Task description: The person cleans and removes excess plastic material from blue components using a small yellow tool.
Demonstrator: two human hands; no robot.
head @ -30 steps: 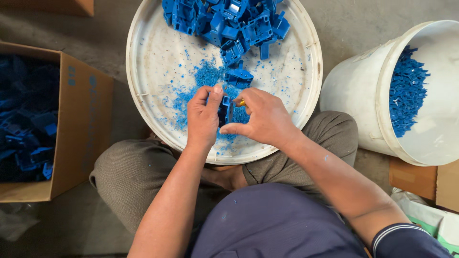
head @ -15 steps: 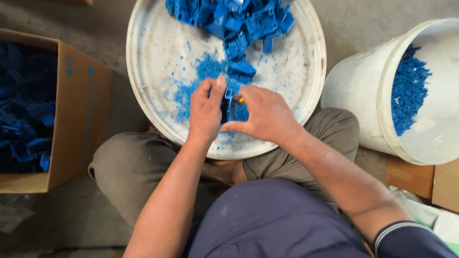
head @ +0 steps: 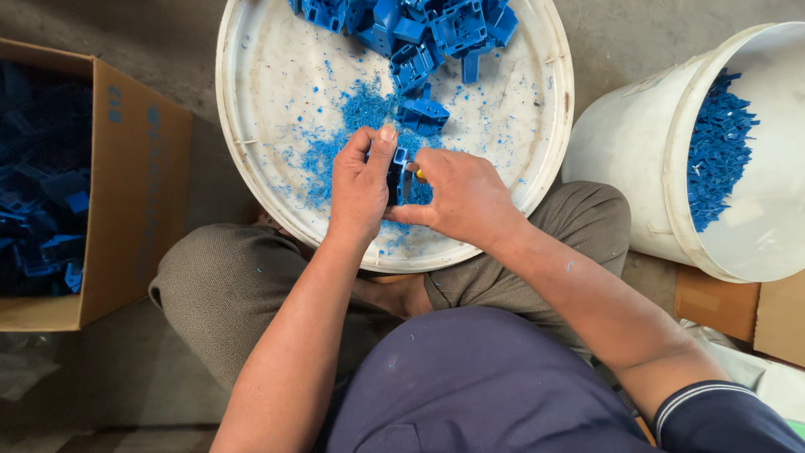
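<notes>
My left hand point(head: 360, 189) grips a small blue plastic part point(head: 397, 174) over the near side of a round white tray point(head: 251, 101). My right hand point(head: 457, 197) is closed on a small tool with a yellow bit point(head: 418, 175) showing, pressed against the same part. A pile of blue plastic parts point(head: 419, 29) lies at the tray's far side. Blue shavings point(head: 348, 126) are scattered across the tray's middle, right by my hands.
A white bucket point(head: 637, 143) holding blue plastic scraps point(head: 717, 147) stands to the right. An open cardboard box point(head: 134, 176) with blue parts point(head: 38, 210) inside sits on the left. My bent knees point(head: 218, 285) rest under the tray's near rim. The floor is grey concrete.
Both hands stay together on the blue part with only small shifts of the fingers. The view has drifted slightly, so the tray sits a little higher.
</notes>
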